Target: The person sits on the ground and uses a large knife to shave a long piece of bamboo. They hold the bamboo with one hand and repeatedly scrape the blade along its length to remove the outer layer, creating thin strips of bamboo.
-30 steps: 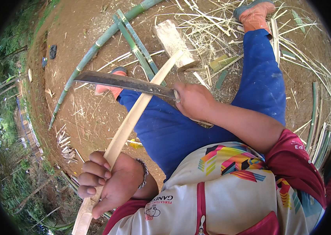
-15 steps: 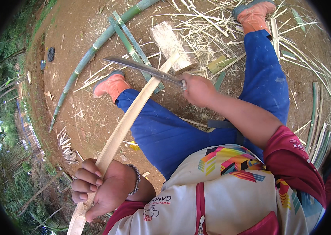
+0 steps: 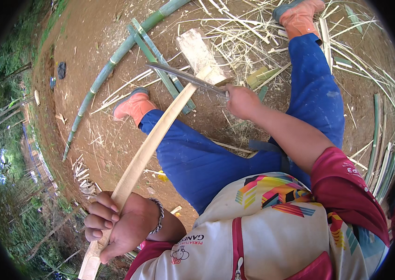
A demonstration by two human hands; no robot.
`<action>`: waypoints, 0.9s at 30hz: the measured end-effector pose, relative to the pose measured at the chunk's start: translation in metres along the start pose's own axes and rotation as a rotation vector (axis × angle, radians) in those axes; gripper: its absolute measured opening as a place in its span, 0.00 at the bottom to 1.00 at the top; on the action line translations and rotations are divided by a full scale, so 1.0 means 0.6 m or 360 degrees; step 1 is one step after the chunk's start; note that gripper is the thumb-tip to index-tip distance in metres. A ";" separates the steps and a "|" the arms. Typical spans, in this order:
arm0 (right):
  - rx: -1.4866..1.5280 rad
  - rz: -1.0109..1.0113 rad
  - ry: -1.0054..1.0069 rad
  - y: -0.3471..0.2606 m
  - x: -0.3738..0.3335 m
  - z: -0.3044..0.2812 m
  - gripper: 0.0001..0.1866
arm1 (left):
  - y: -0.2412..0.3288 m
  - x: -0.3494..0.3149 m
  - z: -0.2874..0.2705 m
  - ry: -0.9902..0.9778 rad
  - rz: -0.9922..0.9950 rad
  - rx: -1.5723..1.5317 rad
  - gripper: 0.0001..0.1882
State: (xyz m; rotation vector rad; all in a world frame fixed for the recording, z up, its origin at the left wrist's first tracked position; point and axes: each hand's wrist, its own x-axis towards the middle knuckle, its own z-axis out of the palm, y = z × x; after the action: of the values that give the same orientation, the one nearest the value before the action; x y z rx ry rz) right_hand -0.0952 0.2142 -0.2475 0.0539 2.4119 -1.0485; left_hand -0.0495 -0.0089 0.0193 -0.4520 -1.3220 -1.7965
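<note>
Under knife (image 3: 176, 73) (right hand (image 3: 243, 102) gripping it), pale strip (image 3: 149, 144) slants outward, left hand (image 3: 132, 221) clasping near end.

The wood strip (image 3: 143, 156) is pale cream, turning faintly yellow along its length, and the blade (image 3: 174, 73) crossing it is dark grey. Blue trousers (image 3: 316, 84) carry whitish flecks and smudges; the boots (image 3: 134, 108) are orange with dark soles. The shirt (image 3: 281, 233) is off-white, patterned with slanting bands — pink, yellow, black, orange and teal — and its sleeves (image 3: 347, 191) are maroon. On the left, the bracelet (image 3: 158, 215) shows a grey-and-white twist. Far left, a green pole (image 3: 101, 77) has paler rings. Straw-coloured shavings (image 3: 249, 44) streak the reddish-brown ground (image 3: 78, 56) at the far right.
</note>
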 end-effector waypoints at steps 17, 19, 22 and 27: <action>0.0034 0.0110 0.0079 0.038 0.014 0.007 0.13 | -0.009 0.011 0.005 -0.0081 -0.0018 -0.0033 0.34; 0.0060 0.0094 0.0037 0.028 0.013 0.011 0.14 | -0.008 0.010 0.007 0.0003 0.0016 0.0018 0.34; 0.0048 0.0021 -0.0036 0.008 0.011 0.002 0.15 | -0.007 0.008 0.000 -0.0016 -0.0004 0.0026 0.34; 0.0100 0.0228 -0.0021 0.047 0.035 0.014 0.16 | -0.009 0.015 0.003 -0.0046 -0.0021 0.0017 0.34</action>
State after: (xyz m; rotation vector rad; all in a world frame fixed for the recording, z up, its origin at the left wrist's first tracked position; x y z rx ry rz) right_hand -0.1036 0.2250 -0.2813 0.2376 2.3248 -1.0550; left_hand -0.0595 -0.0107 0.0230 -0.4656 -1.3566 -1.7992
